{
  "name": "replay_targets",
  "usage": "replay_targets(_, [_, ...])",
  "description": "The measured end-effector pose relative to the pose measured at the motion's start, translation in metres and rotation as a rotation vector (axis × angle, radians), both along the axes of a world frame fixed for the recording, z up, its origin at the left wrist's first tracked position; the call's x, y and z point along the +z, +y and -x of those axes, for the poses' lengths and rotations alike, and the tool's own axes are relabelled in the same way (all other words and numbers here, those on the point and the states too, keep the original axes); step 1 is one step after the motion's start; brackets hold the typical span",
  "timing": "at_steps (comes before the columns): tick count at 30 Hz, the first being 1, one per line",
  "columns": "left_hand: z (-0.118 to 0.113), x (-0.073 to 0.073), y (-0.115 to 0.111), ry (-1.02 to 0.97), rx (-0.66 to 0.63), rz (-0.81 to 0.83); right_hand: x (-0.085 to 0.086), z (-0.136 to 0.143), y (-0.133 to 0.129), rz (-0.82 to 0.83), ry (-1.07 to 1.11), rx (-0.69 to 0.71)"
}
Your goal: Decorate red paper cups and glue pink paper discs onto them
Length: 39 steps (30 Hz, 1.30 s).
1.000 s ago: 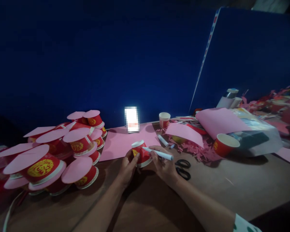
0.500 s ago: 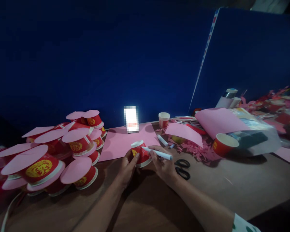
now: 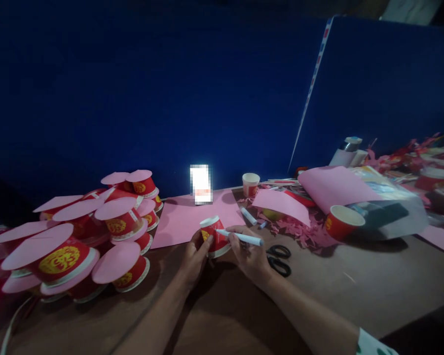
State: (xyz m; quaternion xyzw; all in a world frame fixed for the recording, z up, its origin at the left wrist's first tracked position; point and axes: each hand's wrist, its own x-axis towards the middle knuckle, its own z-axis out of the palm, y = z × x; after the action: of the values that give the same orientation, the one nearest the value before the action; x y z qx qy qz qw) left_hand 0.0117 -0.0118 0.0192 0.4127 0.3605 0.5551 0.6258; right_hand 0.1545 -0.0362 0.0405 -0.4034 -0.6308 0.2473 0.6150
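Observation:
A red paper cup (image 3: 215,242) with a gold print and white rims is held upside down in front of me. My left hand (image 3: 196,252) is closed round its left side, thumb on the front. My right hand (image 3: 248,254) grips a white marker pen (image 3: 246,238), whose tip meets the red wall of the cup. Pale lines show on the cup near that tip; what they depict is too small to make out. The marker's loose cap (image 3: 262,225) appears to lie beyond my right hand, beside another white marker (image 3: 248,216).
At the left, several red cups topped with pink paper discs (image 3: 116,209) are piled up. Pink paper (image 3: 192,222) lies ahead under a glowing blurred screen (image 3: 202,183). Black-handled scissors (image 3: 279,259), pink scraps (image 3: 299,234) and another cup (image 3: 344,222) are on the right.
The marker's tip has shifted slightly left and down across the cup's wall, and the pen lies a little flatter. My left hand keeps its hold on the cup.

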Motion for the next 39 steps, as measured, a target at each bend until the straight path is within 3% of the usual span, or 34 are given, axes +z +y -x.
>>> replay_targets(39, [0.0005,0.0011,-0.0003,-0.027,-0.034,-0.002,-0.0076,-0.0022,0.0039,-0.029,0.016,-0.012])
